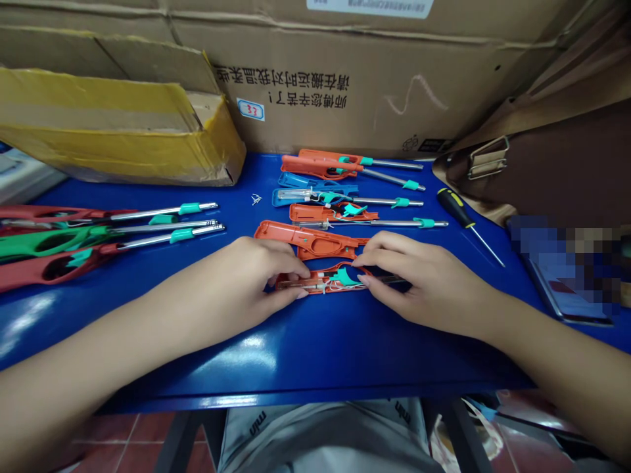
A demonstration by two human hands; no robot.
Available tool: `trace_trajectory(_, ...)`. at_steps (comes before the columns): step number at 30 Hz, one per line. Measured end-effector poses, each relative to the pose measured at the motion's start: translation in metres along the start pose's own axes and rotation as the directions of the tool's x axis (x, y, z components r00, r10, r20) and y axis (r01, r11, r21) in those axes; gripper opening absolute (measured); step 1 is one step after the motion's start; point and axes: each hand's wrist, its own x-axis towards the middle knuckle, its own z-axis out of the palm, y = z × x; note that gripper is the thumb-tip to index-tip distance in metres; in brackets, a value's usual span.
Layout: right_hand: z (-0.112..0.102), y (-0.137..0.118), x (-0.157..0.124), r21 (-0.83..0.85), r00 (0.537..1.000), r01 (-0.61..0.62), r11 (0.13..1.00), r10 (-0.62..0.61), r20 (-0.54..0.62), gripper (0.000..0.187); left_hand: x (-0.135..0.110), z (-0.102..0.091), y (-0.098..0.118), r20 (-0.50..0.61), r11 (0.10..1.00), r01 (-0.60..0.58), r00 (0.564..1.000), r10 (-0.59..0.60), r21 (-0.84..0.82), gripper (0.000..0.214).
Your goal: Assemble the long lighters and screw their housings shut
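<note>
An opened orange stick lighter lies on the blue table, its inner parts, white wires and teal trigger exposed. My left hand is closed on its handle end, thumb at the near edge. At the barrel end, the thumb and fingers of my right hand pinch it just past the trigger, hiding part of the barrel. Right behind it rests a loose orange half-shell, close to the fingers of both hands. Farther back lie another opened orange lighter and an opened blue lighter.
Several assembled lighters lie at the left. Small screws sit behind my left hand. A yellow-black screwdriver and a phone are at the right. Cardboard boxes stand along the back.
</note>
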Motion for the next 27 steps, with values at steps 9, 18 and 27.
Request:
trace_trajectory(9, 0.0010, 0.0007, -0.0005, -0.007, 1.000, 0.011, 1.000, -0.011, 0.021, 0.022, 0.0006, 0.0028, 0.0058, -0.002, 0.998, 0.023, 1.000, -0.023, -0.054, 0.016)
trace_trajectory(18, -0.0033, -0.0016, -0.0010, -0.038, 0.997, 0.071, 0.997, -0.071, 0.005, 0.017, 0.0016, 0.0046, 0.0029, -0.022, 0.995, 0.007, 1.000, -0.009, -0.096, 0.014)
trace_trajectory(27, -0.0014, 0.0016, -0.0008, -0.056, 0.992, 0.098, 0.994, -0.093, 0.081, 0.009, 0.0015, 0.0069, 0.0056, -0.041, 0.999, 0.020, 0.999, -0.022, -0.035, 0.013)
